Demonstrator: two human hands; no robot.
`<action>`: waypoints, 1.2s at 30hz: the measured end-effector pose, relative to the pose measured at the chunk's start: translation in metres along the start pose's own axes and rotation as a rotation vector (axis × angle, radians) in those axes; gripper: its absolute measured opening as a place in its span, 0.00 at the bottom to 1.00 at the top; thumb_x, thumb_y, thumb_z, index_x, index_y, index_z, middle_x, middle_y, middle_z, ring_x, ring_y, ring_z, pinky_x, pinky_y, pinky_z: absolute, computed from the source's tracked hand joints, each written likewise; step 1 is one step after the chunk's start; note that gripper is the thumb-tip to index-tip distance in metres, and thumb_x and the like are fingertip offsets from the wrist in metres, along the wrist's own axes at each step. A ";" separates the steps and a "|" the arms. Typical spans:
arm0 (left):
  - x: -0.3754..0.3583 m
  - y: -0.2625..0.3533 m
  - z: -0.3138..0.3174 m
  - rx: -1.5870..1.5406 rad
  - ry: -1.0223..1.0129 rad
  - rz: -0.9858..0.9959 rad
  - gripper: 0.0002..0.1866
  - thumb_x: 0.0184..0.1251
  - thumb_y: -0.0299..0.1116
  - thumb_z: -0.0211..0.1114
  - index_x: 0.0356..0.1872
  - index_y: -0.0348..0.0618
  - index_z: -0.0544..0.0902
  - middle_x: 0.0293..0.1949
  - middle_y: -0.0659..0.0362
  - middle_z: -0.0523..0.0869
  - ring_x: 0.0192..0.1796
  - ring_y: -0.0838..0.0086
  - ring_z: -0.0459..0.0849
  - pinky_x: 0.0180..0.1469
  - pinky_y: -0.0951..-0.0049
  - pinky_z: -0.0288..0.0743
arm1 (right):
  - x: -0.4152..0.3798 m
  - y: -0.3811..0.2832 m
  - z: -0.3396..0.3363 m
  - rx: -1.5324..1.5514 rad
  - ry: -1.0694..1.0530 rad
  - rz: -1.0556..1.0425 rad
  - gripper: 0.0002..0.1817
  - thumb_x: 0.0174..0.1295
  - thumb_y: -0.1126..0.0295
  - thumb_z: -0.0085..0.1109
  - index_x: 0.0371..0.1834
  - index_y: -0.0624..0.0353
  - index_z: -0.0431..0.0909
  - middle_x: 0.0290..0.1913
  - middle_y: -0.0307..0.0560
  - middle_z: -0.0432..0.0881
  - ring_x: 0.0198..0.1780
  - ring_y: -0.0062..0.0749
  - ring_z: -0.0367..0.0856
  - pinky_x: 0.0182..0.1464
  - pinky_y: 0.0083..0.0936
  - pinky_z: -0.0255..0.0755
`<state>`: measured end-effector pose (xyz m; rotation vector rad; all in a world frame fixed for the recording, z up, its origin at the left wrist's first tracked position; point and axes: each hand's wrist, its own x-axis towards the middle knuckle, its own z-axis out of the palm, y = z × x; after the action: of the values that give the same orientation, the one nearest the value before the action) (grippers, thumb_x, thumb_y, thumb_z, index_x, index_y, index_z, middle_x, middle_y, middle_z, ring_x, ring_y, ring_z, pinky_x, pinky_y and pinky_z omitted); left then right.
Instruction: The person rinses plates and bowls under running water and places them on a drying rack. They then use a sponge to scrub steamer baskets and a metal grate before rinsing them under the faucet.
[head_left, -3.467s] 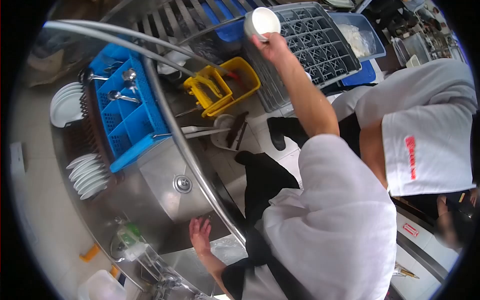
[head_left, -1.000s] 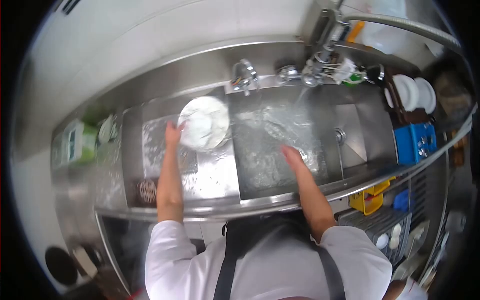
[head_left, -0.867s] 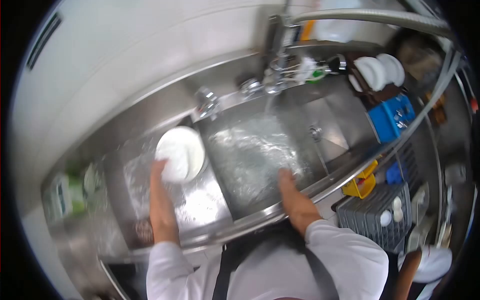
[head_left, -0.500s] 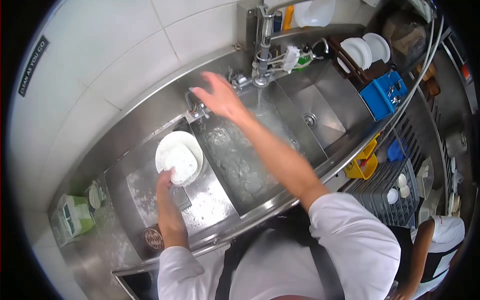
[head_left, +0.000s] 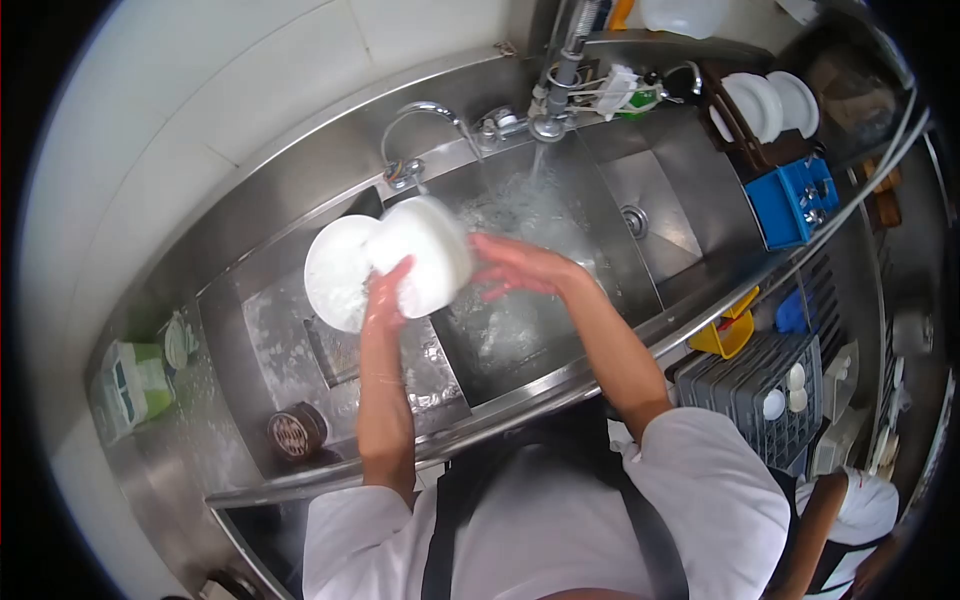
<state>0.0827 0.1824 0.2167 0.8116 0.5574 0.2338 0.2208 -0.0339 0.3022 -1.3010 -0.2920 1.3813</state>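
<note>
A white bowl (head_left: 425,255), blurred by motion, is tilted over the divider between the left and middle sink basins. My left hand (head_left: 386,295) grips its near-left side. At its right side is my right hand (head_left: 515,268), fingers apart and fingertips close to the bowl's rim. Behind the bowl on the left lies a round white plate (head_left: 335,275) with suds on it, partly covered by the bowl and my left hand. Water fills the middle basin (head_left: 515,335), and a stream runs into it from the spray tap (head_left: 548,125).
A curved tap (head_left: 425,108) stands at the back wall. A brown round container (head_left: 296,432) sits at the left basin's front. To the right are a blue cutlery bin (head_left: 780,215), white plates (head_left: 752,108) in a rack and a grey crate (head_left: 740,395). Another person (head_left: 850,520) stands lower right.
My left hand has moved the bowl to the right, off the plate and towards the middle basin. My right hand has come down from near the tap to the bowl's right side.
</note>
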 end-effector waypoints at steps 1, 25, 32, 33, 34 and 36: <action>0.003 -0.002 0.018 0.078 -0.065 0.004 0.31 0.59 0.21 0.65 0.66 0.37 0.68 0.56 0.50 0.80 0.54 0.59 0.83 0.53 0.63 0.82 | -0.009 0.008 -0.002 0.080 0.022 -0.015 0.40 0.68 0.39 0.49 0.73 0.59 0.60 0.68 0.53 0.70 0.69 0.45 0.69 0.64 0.50 0.70; 0.083 -0.302 -0.029 0.175 0.260 -0.598 0.35 0.57 0.32 0.73 0.66 0.41 0.68 0.57 0.47 0.77 0.57 0.55 0.78 0.59 0.56 0.76 | 0.044 0.183 -0.115 -0.855 0.803 0.431 0.20 0.50 0.74 0.57 0.48 0.68 0.80 0.47 0.64 0.83 0.52 0.56 0.82 0.53 0.44 0.78; 0.038 -0.300 -0.051 0.437 0.236 -0.387 0.44 0.62 0.47 0.72 0.71 0.33 0.59 0.63 0.45 0.74 0.62 0.55 0.75 0.62 0.56 0.75 | 0.072 0.280 -0.148 -0.281 0.720 0.293 0.17 0.45 0.68 0.60 0.40 0.60 0.87 0.44 0.58 0.86 0.49 0.49 0.85 0.50 0.41 0.78; 0.043 -0.297 -0.042 0.446 0.231 -0.390 0.44 0.62 0.47 0.72 0.71 0.33 0.59 0.63 0.45 0.74 0.62 0.55 0.75 0.62 0.56 0.75 | 0.068 0.277 -0.138 -0.472 0.720 0.303 0.18 0.45 0.67 0.60 0.40 0.59 0.87 0.44 0.58 0.86 0.48 0.49 0.85 0.49 0.41 0.78; 0.048 -0.287 -0.021 0.148 0.068 -0.488 0.38 0.67 0.51 0.64 0.68 0.35 0.64 0.59 0.49 0.77 0.58 0.58 0.78 0.60 0.57 0.76 | 0.064 0.272 -0.126 -0.663 0.715 0.313 0.18 0.45 0.65 0.60 0.40 0.59 0.87 0.44 0.59 0.86 0.48 0.49 0.85 0.49 0.41 0.78; 0.054 -0.280 0.000 -0.175 -0.072 -0.536 0.35 0.72 0.55 0.57 0.67 0.36 0.67 0.57 0.50 0.80 0.56 0.60 0.80 0.59 0.59 0.77 | 0.055 0.205 -0.125 -0.687 0.672 0.328 0.25 0.47 0.64 0.59 0.50 0.63 0.79 0.48 0.61 0.84 0.49 0.52 0.84 0.50 0.42 0.78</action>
<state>0.1246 0.0162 -0.0112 0.4761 0.6560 -0.2366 0.2253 -0.1144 0.0697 -2.3836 -0.0840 1.0412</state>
